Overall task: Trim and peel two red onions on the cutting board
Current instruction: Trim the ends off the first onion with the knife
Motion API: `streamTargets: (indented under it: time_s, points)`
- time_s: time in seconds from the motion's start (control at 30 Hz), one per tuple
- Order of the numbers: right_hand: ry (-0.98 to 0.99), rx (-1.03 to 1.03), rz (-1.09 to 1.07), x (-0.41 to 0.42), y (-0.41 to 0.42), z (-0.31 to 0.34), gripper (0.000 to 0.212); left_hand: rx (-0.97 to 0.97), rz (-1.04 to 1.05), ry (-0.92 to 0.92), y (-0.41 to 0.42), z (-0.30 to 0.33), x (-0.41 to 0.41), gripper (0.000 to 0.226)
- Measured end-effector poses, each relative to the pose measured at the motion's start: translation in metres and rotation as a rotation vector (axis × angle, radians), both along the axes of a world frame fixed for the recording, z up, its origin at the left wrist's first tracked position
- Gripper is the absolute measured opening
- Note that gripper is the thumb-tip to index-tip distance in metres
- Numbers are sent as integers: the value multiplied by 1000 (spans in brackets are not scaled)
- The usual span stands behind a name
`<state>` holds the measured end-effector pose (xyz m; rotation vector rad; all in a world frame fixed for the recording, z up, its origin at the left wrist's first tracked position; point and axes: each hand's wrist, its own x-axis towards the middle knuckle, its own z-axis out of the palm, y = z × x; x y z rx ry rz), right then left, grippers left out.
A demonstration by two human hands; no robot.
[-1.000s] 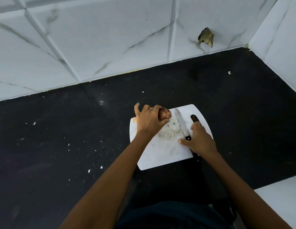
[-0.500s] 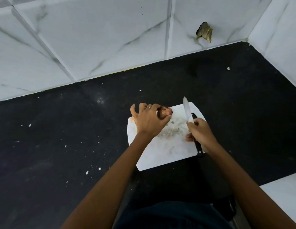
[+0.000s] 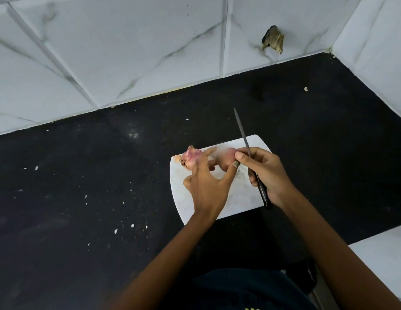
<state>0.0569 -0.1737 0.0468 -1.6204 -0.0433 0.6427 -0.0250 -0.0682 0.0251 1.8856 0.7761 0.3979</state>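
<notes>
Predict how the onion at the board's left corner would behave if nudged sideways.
The left onion looks rounded, so it would probably roll on the smooth cutting board. Its papery skin seems loose and may flake. Near the edge, it could drop off.

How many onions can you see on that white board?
2. One onion sits at the board's far-left corner; another onion, blurred, lies mid-board between both hands. None seem hidden.
</notes>
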Motion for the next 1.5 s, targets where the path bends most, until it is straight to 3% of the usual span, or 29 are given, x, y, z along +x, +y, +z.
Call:
streamTargets:
  time_s: [0.13, 0.27, 0.43, 0.53, 0.67, 0.77, 0.97, 1.37, 1.5]
  points:
    - [9, -102, 69, -12, 0, -10, 19, 81, -49, 124, 2, -12, -22, 41]
    - [24, -171, 99, -28, 4, -22, 3, 98, -58, 249, 4, -25, -36, 43]
    - [-17, -192, 99, -39, 3, -36, 12, 244, -52, 362, 4, -27, -44, 46]
    - [-29, -190, 90, -39, 4, -37, 12, 254, -122, 336, 9, -26, -43, 53]
    - [-27, -225, 94, -38, 7, -35, 14, 208, -366, 233, 18, -23, -40, 63]
    - [-6, -255, 66, -37, 5, -33, 17, 196, -386, 254, 26, -20, -38, 59]
    - [0, -188, 52, -34, -4, -27, 13, 198, -478, 319, 33, -21, -37, 71]
    - [-221, -278, 99, -44, -15, -26, 25, 200, -433, 316, 26, -27, -37, 76]
    - [-308, -384, 188, -49, -22, -20, 12, 180, -378, 287, 24, -28, -38, 74]
